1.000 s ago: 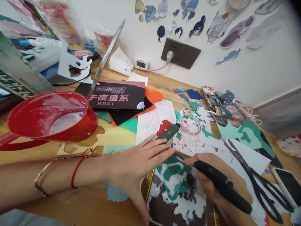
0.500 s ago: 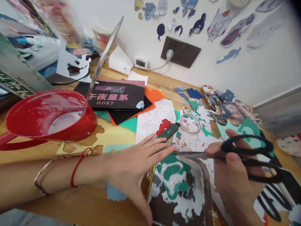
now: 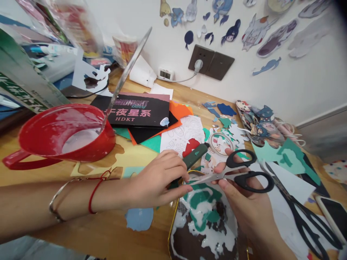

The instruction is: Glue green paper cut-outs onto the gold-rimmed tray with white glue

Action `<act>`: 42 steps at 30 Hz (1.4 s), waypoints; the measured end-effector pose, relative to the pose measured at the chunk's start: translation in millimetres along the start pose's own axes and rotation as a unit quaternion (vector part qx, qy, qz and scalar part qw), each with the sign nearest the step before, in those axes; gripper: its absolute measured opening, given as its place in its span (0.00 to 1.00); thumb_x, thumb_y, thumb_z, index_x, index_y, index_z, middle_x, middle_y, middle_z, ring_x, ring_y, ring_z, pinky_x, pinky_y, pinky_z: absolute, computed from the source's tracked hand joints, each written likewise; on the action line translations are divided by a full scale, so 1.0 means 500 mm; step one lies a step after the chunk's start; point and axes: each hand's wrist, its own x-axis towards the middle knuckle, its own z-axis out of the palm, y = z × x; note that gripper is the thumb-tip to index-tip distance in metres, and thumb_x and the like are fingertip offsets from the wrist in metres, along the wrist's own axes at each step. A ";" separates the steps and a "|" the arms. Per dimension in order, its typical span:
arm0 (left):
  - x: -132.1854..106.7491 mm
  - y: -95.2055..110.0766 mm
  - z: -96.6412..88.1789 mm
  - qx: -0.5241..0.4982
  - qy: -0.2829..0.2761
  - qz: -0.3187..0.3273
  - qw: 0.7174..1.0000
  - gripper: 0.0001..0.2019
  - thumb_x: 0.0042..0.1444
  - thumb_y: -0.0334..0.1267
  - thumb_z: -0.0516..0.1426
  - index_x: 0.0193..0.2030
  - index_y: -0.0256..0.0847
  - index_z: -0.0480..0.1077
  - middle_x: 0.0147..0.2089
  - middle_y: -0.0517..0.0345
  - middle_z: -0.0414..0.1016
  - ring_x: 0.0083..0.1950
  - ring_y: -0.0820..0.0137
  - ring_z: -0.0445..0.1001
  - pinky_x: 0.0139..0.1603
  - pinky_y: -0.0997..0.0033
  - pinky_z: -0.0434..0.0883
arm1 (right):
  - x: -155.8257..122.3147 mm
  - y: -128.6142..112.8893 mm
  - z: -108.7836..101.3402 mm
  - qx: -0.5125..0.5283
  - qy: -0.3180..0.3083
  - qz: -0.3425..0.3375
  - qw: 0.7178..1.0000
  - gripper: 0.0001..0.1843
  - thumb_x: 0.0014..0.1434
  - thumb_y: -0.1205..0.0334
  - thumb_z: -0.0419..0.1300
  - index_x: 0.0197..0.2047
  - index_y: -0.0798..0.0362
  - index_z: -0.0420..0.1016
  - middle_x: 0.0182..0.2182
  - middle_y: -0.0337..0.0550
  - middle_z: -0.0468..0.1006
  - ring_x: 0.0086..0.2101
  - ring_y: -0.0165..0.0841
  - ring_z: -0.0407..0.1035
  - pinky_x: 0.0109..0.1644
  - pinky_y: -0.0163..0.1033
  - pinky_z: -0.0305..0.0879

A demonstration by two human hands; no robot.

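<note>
My right hand (image 3: 244, 202) holds black-handled scissors (image 3: 244, 175) by the loops, blades pointing left over a gold-rimmed tray (image 3: 173, 224). In the tray lie dark brown and green paper pieces smeared with white glue (image 3: 206, 220). My left hand (image 3: 159, 180) is curled, its fingertips pinched at the tip of the scissor blades near the tray's top edge. What the fingers pinch is too small to make out. A dark green pen-like tool (image 3: 195, 154) lies just beyond my left fingers.
A red bowl (image 3: 67, 135) of white glue with a metal ruler (image 3: 127, 70) standing in it sits at left. Black, orange and green paper sheets (image 3: 151, 126), cut-outs, a tape ring (image 3: 220, 141), second scissors (image 3: 300, 213) and a phone (image 3: 332, 215) cover the wooden desk.
My right hand lifted the scissors off the desk, turned them and brought the blades left to my left hand. My left hand went from flat and spread to curled and pinching.
</note>
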 end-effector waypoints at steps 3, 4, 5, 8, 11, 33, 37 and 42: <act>-0.001 0.002 0.004 0.023 0.005 -0.002 1.000 0.05 0.58 0.36 0.54 0.35 0.37 0.67 0.33 0.56 0.68 0.38 0.70 0.65 0.44 0.65 0.61 | -0.001 -0.007 0.005 -0.073 0.011 -0.009 0.997 0.15 0.55 0.65 0.64 0.45 0.46 0.69 0.42 0.36 0.74 0.39 0.29 0.72 0.45 0.33 0.73; -0.002 0.002 0.005 0.028 0.006 -0.001 1.000 0.05 0.58 0.36 0.54 0.35 0.37 0.67 0.33 0.56 0.69 0.38 0.71 0.65 0.44 0.65 0.61 | 0.000 -0.011 0.007 -0.102 0.017 -0.011 0.995 0.14 0.54 0.64 0.64 0.44 0.46 0.69 0.41 0.35 0.74 0.40 0.29 0.72 0.46 0.33 0.72; -0.003 0.001 0.007 0.033 0.008 0.001 0.999 0.04 0.59 0.35 0.54 0.35 0.37 0.67 0.33 0.57 0.69 0.38 0.71 0.66 0.44 0.65 0.60 | 0.001 -0.015 0.009 -0.125 0.023 -0.013 0.992 0.14 0.54 0.64 0.65 0.44 0.46 0.69 0.39 0.34 0.75 0.40 0.28 0.71 0.47 0.33 0.71; -0.007 -0.001 0.010 0.047 0.006 0.011 0.999 0.04 0.59 0.35 0.53 0.36 0.37 0.67 0.35 0.57 0.70 0.38 0.72 0.67 0.45 0.65 0.59 | 0.003 -0.026 0.012 -0.173 0.017 -0.012 0.985 0.13 0.55 0.61 0.64 0.44 0.46 0.69 0.37 0.35 0.77 0.39 0.29 0.72 0.48 0.34 0.70; -0.008 -0.002 0.011 0.065 -0.003 0.015 0.998 0.05 0.60 0.35 0.52 0.37 0.37 0.67 0.36 0.57 0.71 0.38 0.72 0.68 0.45 0.64 0.58 | 0.003 -0.030 0.011 -0.215 0.004 -0.006 0.976 0.08 0.55 0.58 0.63 0.39 0.47 0.72 0.36 0.37 0.79 0.39 0.31 0.73 0.48 0.36 0.70; -0.006 0.011 0.005 0.108 -0.022 0.053 0.993 0.06 0.61 0.32 0.51 0.35 0.38 0.68 0.35 0.59 0.73 0.32 0.73 0.64 0.40 0.63 0.55 | 0.005 -0.018 0.019 -0.111 -0.026 -0.019 0.993 0.06 0.54 0.64 0.64 0.35 0.46 0.70 0.33 0.33 0.77 0.36 0.27 0.72 0.42 0.30 0.71; -0.003 0.011 0.003 0.087 -0.026 0.043 0.995 0.07 0.61 0.34 0.51 0.35 0.38 0.68 0.36 0.60 0.73 0.34 0.73 0.65 0.42 0.63 0.55 | 0.008 -0.026 0.014 -0.152 -0.038 -0.054 0.986 0.03 0.54 0.64 0.63 0.34 0.46 0.75 0.32 0.33 0.78 0.36 0.26 0.72 0.43 0.28 0.70; 0.002 0.005 0.005 0.035 -0.039 0.000 0.999 0.29 0.49 0.56 0.60 0.50 0.36 0.65 0.46 0.50 0.70 0.48 0.64 0.66 0.49 0.60 0.57 | 0.009 -0.019 -0.001 -0.197 0.105 -0.081 0.971 0.05 0.49 0.63 0.67 0.30 0.49 0.75 0.28 0.34 0.77 0.29 0.27 0.72 0.34 0.28 0.71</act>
